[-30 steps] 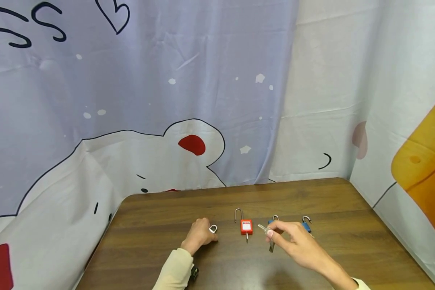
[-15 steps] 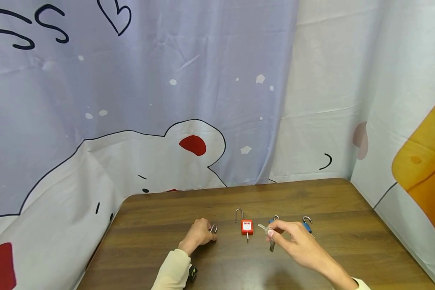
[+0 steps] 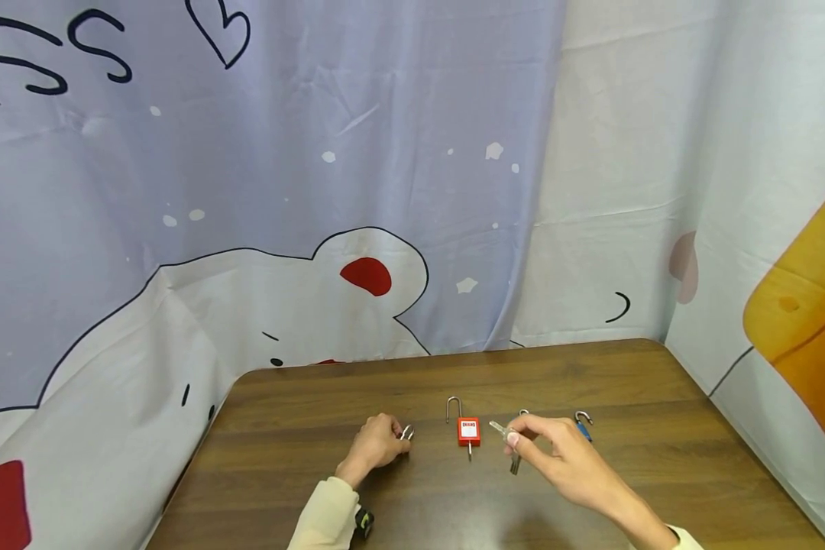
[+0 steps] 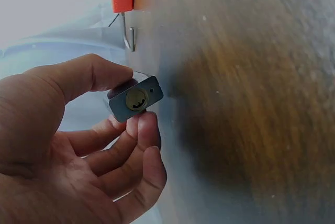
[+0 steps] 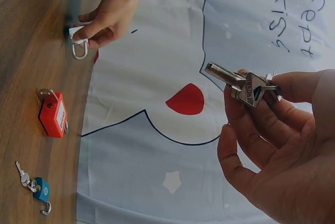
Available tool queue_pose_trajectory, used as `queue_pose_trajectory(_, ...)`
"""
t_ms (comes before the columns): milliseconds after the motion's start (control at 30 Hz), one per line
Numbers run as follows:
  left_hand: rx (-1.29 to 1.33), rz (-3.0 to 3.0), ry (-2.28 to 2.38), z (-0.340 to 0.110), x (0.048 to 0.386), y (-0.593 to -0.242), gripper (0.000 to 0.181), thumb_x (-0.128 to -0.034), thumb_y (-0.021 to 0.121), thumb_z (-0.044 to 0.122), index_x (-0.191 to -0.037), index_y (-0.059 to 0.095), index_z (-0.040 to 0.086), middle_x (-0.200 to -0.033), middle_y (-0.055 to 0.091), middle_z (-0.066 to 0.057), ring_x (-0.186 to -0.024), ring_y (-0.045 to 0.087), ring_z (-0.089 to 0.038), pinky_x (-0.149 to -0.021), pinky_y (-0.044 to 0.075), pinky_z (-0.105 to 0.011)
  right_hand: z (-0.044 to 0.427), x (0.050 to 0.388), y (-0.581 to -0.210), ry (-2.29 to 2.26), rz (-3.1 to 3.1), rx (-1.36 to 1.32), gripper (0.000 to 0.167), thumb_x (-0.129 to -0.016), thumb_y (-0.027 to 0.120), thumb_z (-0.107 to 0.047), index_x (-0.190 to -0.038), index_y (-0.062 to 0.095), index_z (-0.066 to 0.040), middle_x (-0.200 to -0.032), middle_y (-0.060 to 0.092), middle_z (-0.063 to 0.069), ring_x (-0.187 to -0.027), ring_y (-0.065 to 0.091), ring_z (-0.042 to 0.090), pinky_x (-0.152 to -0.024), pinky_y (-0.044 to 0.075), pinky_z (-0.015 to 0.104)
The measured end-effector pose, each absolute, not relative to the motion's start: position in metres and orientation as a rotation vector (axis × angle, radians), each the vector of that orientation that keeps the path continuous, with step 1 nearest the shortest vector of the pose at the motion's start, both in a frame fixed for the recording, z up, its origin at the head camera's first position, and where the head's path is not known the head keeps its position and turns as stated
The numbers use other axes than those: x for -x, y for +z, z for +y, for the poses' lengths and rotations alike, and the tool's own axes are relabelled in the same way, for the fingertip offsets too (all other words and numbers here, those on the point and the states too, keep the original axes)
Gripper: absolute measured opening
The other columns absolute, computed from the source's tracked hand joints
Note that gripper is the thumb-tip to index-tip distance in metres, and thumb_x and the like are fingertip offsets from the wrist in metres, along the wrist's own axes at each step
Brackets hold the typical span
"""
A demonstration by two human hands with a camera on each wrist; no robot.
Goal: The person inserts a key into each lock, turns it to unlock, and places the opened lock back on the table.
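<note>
In the left wrist view my left hand (image 4: 89,130) grips a silver padlock (image 4: 137,100) between thumb and fingers, its round keyway facing the camera. The shackle sticks out past my left hand (image 3: 374,443) in the head view. My right hand (image 3: 567,462) pinches a small bunch of keys (image 3: 500,430) above the table. In the right wrist view, these keys (image 5: 250,89) hang together on a ring, among them one with a tubular shank. On the table between my hands lies a red padlock (image 3: 468,432), its shackle open and a key in its underside.
Beyond my right hand lies a blue padlock (image 3: 583,430) with its shackle open. A second shackle (image 3: 523,412) shows just behind that hand. One blue padlock (image 5: 41,188) has keys attached. A printed curtain (image 3: 412,191) hangs behind the wooden table (image 3: 330,389).
The padlock in my left hand has turned, so its shackle now appears nearly edge-on. That hand has shifted slightly left. My right hand stays almost where it was.
</note>
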State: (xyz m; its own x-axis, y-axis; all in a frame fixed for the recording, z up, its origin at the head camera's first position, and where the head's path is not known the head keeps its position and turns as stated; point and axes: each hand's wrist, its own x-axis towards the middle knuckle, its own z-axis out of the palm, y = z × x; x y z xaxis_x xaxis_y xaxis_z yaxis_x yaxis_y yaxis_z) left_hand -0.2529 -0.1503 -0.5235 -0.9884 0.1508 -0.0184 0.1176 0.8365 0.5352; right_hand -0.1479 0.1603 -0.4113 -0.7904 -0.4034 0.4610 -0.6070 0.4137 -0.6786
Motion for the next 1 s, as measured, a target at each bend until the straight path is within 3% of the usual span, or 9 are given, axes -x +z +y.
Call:
queue_pose_trajectory(300,-0.184,3.027,1.014,-0.148,0.252,-0.511,0.014,-0.0725,0.072,0.017,-0.082,0.065,0.009,-0.072,0.059,0.003,-0.064,0.052,-0.013,-0.058,0.043,-0.027,0.156,0.149,-0.407,1.315,-2.456,-0.856,0.019,-0.098,0.06,-0.016,-0.092,0.066,-0.033,-0.082,0.068,-0.02,-0.081,0.065,0.002,-0.072,0.052,0.023)
queue_pose_trajectory(1000,-0.323,3.035,1.479,-0.126,0.231,-0.465,0.013,-0.0823,0.073,0.017,-0.091,0.066,0.01,-0.079,0.065,0.001,-0.069,0.055,-0.005,-0.063,0.048,-0.019,0.142,0.147,-0.397,1.372,-2.277,-0.849,0.023,-0.096,0.06,-0.005,-0.091,0.067,-0.027,-0.079,0.067,-0.016,-0.076,0.065,0.006,-0.077,0.051,0.024)
